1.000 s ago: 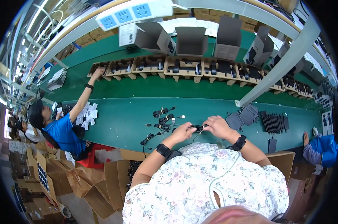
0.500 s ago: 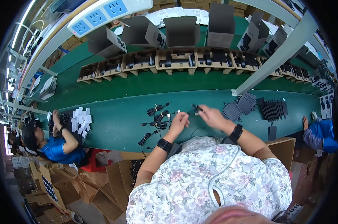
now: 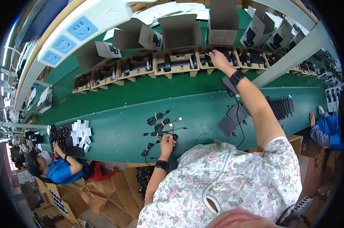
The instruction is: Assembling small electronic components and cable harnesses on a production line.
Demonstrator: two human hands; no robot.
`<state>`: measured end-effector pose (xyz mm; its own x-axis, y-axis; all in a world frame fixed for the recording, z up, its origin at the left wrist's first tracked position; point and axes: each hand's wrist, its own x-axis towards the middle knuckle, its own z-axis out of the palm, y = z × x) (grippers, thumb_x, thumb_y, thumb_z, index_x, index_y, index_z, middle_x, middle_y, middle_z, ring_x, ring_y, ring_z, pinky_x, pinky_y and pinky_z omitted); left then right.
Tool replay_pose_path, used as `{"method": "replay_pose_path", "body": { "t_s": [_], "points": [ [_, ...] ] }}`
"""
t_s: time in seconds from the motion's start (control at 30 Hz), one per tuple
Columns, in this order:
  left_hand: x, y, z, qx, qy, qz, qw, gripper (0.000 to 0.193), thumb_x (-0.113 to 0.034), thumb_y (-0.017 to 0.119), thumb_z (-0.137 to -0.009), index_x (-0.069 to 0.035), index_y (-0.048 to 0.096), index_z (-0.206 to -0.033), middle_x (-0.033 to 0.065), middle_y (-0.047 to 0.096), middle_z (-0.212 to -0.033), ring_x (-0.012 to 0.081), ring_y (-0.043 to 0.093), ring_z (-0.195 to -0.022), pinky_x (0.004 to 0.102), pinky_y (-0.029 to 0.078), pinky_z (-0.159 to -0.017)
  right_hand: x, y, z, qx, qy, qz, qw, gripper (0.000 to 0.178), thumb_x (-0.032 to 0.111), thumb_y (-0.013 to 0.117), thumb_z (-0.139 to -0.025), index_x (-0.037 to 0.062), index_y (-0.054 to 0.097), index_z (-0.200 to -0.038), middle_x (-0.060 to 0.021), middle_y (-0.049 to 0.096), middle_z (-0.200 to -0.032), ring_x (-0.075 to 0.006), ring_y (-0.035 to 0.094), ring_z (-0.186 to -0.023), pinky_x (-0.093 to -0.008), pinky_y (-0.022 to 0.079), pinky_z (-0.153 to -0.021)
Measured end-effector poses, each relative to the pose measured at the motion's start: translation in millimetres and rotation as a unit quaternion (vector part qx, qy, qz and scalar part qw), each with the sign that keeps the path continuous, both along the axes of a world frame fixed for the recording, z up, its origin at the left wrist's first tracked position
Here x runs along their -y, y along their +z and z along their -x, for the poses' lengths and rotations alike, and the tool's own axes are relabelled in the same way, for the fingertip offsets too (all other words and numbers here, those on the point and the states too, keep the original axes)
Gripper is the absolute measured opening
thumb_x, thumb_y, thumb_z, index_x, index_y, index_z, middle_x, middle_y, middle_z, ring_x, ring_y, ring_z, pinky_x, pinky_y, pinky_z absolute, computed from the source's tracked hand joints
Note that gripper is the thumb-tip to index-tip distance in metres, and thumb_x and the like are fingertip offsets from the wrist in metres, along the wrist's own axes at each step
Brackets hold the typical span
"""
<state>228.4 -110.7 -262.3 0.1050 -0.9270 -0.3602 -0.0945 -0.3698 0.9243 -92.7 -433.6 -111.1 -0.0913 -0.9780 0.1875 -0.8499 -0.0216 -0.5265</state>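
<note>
My right hand (image 3: 220, 60) is stretched to the far side, over a brown moulded-pulp tray (image 3: 207, 70) with black parts in it. Its fingers are closed at the tray's top edge; a small pale tip shows by them, but what they hold is unclear. My left hand (image 3: 167, 146) is low over the near green worktop, its fingers curled on a coiled black cable (image 3: 175, 137). Several more coiled black cables (image 3: 153, 119) lie just beyond and left of it. To the right lie dark flat rounded-square pieces (image 3: 227, 125), partly behind my right forearm.
More filled pulp trays (image 3: 175, 70) line the dark green far strip, with open grey boxes (image 3: 179, 34) behind. A slanted metal post (image 3: 286, 57) stands right of my arm. A black device (image 3: 229, 87) with a cord hangs at my right wrist. Co-workers (image 3: 65, 167) sit at both sides.
My right hand has gone from mid-worktop up and away to a tray. My left hand has moved down and left onto a coiled cable. The view has shifted slightly.
</note>
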Motion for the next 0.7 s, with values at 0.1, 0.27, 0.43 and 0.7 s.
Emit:
{"method": "replay_pose_path", "body": {
  "t_s": [0.1, 0.27, 0.43, 0.7],
  "points": [
    [6, 2, 1, 0.034, 0.009, -0.033, 0.999, 0.012, -0.014, 0.052, -0.089, -0.003, 0.050, -0.095, 0.0051, 0.056, -0.063, 0.0099, 0.050, -0.049, 0.0237, 0.040, -0.047, 29, -2, 0, -0.055, 0.022, -0.085, 0.995, 0.033, 0.028, 0.047, -0.087, -0.0023, 0.060, -0.093, -0.0257, 0.060, -0.091, -0.0420, 0.056, -0.090, -0.0469, 0.044, -0.077],
    [6, -19, -5, 0.071, 0.000, 0.017, 0.997, 0.010, -0.013, 0.052, -0.089, -0.003, 0.050, -0.092, 0.0035, 0.053, -0.062, 0.0108, 0.052, -0.051, 0.0241, 0.041, -0.049, 51, 3, -10, -0.208, 0.082, -0.084, 0.971, 0.027, 0.014, 0.046, -0.081, 0.0052, 0.060, -0.103, -0.0176, 0.063, -0.096, -0.0315, 0.062, -0.087, -0.0408, 0.051, -0.071],
    [1, -4, -6, 0.079, -0.005, 0.022, 0.997, 0.009, -0.011, 0.052, -0.090, -0.003, 0.050, -0.090, 0.0044, 0.053, -0.063, 0.0106, 0.051, -0.052, 0.0236, 0.042, -0.050, 63, -29, -50, -0.261, -0.004, 0.023, 0.965, 0.023, 0.012, 0.048, -0.079, 0.0046, 0.059, -0.098, -0.0153, 0.060, -0.095, -0.0283, 0.060, -0.084, -0.0391, 0.049, -0.069],
    [9, 8, -6, 0.085, -0.036, -0.049, 0.994, 0.009, -0.011, 0.052, -0.089, -0.003, 0.048, -0.090, 0.0046, 0.053, -0.064, 0.0106, 0.050, -0.051, 0.0226, 0.040, -0.049, 31, -41, -45, -0.240, -0.075, 0.037, 0.967, 0.029, 0.014, 0.046, -0.081, 0.0052, 0.055, -0.107, -0.0161, 0.048, -0.112, -0.0265, 0.045, -0.103, -0.0330, 0.038, -0.082]
  ]
}}
